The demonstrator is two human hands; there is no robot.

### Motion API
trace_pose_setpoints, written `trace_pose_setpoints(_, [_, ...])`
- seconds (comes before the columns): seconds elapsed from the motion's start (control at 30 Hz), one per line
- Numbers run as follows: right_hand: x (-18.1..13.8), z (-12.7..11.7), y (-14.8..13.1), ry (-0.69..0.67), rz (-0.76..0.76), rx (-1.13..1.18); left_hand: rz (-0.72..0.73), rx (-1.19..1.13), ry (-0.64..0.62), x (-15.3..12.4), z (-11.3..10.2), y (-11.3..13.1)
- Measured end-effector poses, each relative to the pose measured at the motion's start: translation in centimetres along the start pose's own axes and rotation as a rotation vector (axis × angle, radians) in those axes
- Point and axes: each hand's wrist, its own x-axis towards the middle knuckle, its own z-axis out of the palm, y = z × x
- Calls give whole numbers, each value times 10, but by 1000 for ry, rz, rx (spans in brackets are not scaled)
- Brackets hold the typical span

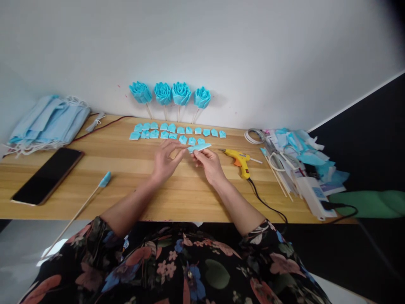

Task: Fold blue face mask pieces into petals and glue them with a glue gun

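Observation:
My left hand (165, 160) and my right hand (209, 164) meet over the middle of the wooden table (126, 198). Both pinch a thin wooden stick (185, 147) with a blue fabric piece (199, 147) wrapped at its end; the right hand's fingers close on the blue piece, the left hand's on the stick. Just beyond lie rows of several small folded blue petals (177, 131). Four finished blue fabric roses on sticks (172, 93) lean against the white wall.
A yellow glue gun (239, 159) with a black cord lies right of my hands. A dark phone (47, 175) and a stick with a blue tip (95, 192) lie left. Blue face masks (47, 122) are stacked far left; scraps and cut straps (300, 160) clutter the right.

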Motion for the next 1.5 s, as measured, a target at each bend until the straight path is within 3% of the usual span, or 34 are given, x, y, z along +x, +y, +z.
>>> trace_pose_setpoints(0.23, [-1, 2, 2, -3, -45, -64, 24, -21, -86, 0, 2, 4])
trace_pose_setpoints(0.4, [-1, 3, 4, -6, -71, -126, -35, -24, -92, 0, 3, 3])
trace_pose_setpoints(0.5, [-1, 4, 4, -13, -91, -151, -123, -110, -100, -1, 4, 4])
trace_pose_setpoints(0.7, [-2, 4, 0, -49, -72, -85, -481, -571, -165, 0, 6, 2])
trace_pose_setpoints(0.87, [-1, -2, 1, -65, -1, 5, -499, -591, -30, 5, 1, -5])
trace_pose_setpoints(0.93, [-1, -3, 1, -80, 10, 23, -533, -514, -88, 5, -1, -5])
trace_pose_setpoints(1.03, [-1, -3, 0, -84, 10, 49, -571, -463, -270, 3, -1, -3])
trace_pose_setpoints(1.13, [-1, -3, -2, -86, -8, 80, -614, -555, -441, 1, 1, -2])
trace_pose_setpoints(1.2, [0, -4, -3, -97, -18, 87, -678, -666, -488, 2, 2, -3])
trace_pose_setpoints(1.5, [-2, -4, 2, -211, -25, -27, -770, -980, -274, 7, -1, -6])
